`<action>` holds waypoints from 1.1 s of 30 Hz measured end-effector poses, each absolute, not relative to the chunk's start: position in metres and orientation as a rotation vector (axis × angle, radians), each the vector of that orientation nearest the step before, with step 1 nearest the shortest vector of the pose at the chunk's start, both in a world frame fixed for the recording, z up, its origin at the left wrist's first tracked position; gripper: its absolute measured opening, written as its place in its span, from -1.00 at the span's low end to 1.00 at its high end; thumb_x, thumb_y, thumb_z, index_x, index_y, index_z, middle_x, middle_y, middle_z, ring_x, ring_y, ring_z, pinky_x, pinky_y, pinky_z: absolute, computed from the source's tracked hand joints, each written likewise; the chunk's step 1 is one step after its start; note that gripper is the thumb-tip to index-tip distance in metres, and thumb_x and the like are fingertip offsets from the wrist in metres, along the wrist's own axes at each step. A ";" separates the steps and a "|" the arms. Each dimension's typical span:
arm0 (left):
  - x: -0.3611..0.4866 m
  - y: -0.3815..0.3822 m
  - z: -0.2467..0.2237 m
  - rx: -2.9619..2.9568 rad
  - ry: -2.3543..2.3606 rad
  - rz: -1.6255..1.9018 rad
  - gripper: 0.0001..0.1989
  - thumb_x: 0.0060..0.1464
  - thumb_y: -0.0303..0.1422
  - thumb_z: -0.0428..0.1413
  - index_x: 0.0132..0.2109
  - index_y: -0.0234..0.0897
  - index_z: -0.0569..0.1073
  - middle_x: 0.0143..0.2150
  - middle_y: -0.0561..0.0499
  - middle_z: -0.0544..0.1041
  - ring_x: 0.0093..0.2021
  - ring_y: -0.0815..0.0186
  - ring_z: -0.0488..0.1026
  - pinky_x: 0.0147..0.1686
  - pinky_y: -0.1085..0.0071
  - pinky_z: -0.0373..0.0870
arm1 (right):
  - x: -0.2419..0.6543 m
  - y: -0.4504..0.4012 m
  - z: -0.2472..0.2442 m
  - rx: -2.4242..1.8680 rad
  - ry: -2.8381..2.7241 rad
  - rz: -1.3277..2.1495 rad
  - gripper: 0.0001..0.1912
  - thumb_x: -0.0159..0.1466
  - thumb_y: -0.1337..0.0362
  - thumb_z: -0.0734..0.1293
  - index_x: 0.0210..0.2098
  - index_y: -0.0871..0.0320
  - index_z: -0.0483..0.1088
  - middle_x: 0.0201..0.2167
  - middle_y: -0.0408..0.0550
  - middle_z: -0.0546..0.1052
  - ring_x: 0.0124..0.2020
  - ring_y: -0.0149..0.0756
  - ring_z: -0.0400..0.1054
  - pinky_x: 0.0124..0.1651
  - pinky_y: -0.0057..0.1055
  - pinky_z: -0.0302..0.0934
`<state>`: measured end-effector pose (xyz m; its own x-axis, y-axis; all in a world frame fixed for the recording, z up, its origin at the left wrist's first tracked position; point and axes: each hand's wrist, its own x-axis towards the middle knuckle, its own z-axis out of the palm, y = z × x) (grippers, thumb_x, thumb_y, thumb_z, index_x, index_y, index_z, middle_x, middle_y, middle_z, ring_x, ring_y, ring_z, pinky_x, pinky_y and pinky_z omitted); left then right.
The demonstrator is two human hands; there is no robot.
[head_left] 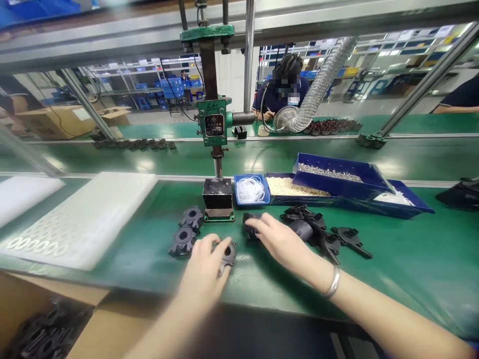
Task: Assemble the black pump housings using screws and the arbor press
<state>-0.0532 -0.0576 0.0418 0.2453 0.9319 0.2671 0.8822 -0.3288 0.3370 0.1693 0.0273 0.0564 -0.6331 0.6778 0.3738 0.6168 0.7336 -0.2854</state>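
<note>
My left hand has its fingers curled round a round black plastic housing with a central hole, near the front of the green bench. Farther right, my right hand grips a dark plastic part, partly covered by the fingers. Two similar black housings sit just left of the press base. Beyond my right hand lies a pile of black parts with spouts. A small press with a black block at its base stands behind both hands.
Blue trays hold white rings, small beige pieces and metal pieces. A white sheet with rings lies at left. Below the bench edge, a cardboard box holds black parts. A co-worker sits opposite beside a flexible duct.
</note>
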 end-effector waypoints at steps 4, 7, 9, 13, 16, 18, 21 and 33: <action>-0.050 -0.074 0.021 1.978 1.849 0.866 -0.35 0.08 -0.35 0.18 0.30 -0.25 0.19 0.08 -0.22 0.29 0.10 0.02 0.34 0.07 0.05 0.40 | 0.155 0.023 0.030 -1.148 -2.011 0.606 -0.72 0.34 0.35 0.27 0.04 0.08 0.34 -0.18 -0.02 0.40 -0.19 -0.19 0.33 -0.08 -0.20 0.33; -0.044 -0.085 0.008 1.966 1.766 0.851 -0.19 0.08 -0.34 0.20 0.39 -0.15 0.01 0.17 -0.22 0.22 0.17 0.01 0.32 0.09 0.07 0.41 | 0.140 0.014 0.012 -1.178 -1.912 0.748 -0.73 0.35 0.27 0.27 0.04 0.05 0.37 -0.17 -0.02 0.42 -0.19 -0.18 0.34 -0.08 -0.19 0.35; -0.042 -0.087 0.003 1.985 1.738 0.812 -0.16 0.11 -0.32 0.19 0.41 -0.10 -0.07 0.23 -0.23 0.19 0.15 0.01 0.36 -0.01 0.16 0.49 | 0.135 0.010 0.009 -1.153 -1.908 0.819 -0.70 0.36 0.24 0.26 0.08 0.04 0.36 -0.17 -0.03 0.42 -0.22 -0.21 0.35 -0.10 -0.22 0.36; -0.041 -0.080 -0.004 2.150 1.846 0.733 -0.12 0.10 -0.15 0.22 0.41 -0.16 -0.09 0.19 -0.26 0.30 0.08 -0.01 0.44 -0.18 0.24 0.55 | 0.140 0.009 0.019 -1.050 -2.034 0.923 -0.69 0.41 0.22 0.20 0.12 0.04 0.33 -0.20 -0.05 0.44 -0.24 -0.25 0.37 -0.09 -0.25 0.36; -0.040 -0.074 -0.005 2.314 1.923 0.727 -0.07 0.00 -0.01 0.26 0.37 -0.27 0.05 0.03 -0.25 0.43 -0.01 -0.03 0.48 -0.16 0.19 0.54 | 0.149 0.006 0.027 -1.081 -2.117 0.681 -0.66 0.42 0.18 0.17 0.14 0.08 0.31 -0.16 0.04 0.39 -0.11 -0.16 0.35 0.02 -0.13 0.32; -0.045 -0.073 0.003 2.367 1.931 0.755 -0.02 -0.09 0.08 0.26 0.34 -0.31 0.12 0.00 -0.26 0.45 -0.05 -0.06 0.48 -0.13 0.11 0.52 | 0.152 0.001 0.031 -1.052 -2.187 0.484 -0.54 0.36 0.10 0.25 0.20 0.12 0.27 0.03 0.18 0.30 0.11 0.02 0.23 0.14 0.02 0.24; -0.073 -0.069 0.027 2.415 1.884 0.809 0.04 -0.17 0.17 0.26 0.35 -0.25 0.13 0.13 -0.33 0.37 0.10 -0.17 0.38 0.04 -0.06 0.41 | 0.150 -0.005 0.033 -0.894 -2.421 0.398 -0.17 0.22 -0.07 0.38 0.34 0.14 0.09 0.35 0.23 -0.05 0.39 0.24 -0.24 0.31 0.20 -0.02; -0.175 0.016 0.037 1.956 1.459 0.725 -0.48 0.29 -0.12 -0.05 0.34 -0.08 0.18 0.45 -0.09 -0.04 0.45 0.08 -0.11 0.39 0.06 -0.11 | 0.091 0.006 0.021 -0.798 -2.556 0.306 -0.19 0.27 0.08 0.36 0.35 0.32 0.03 0.41 0.26 -0.12 0.43 0.14 -0.44 0.36 0.16 -0.06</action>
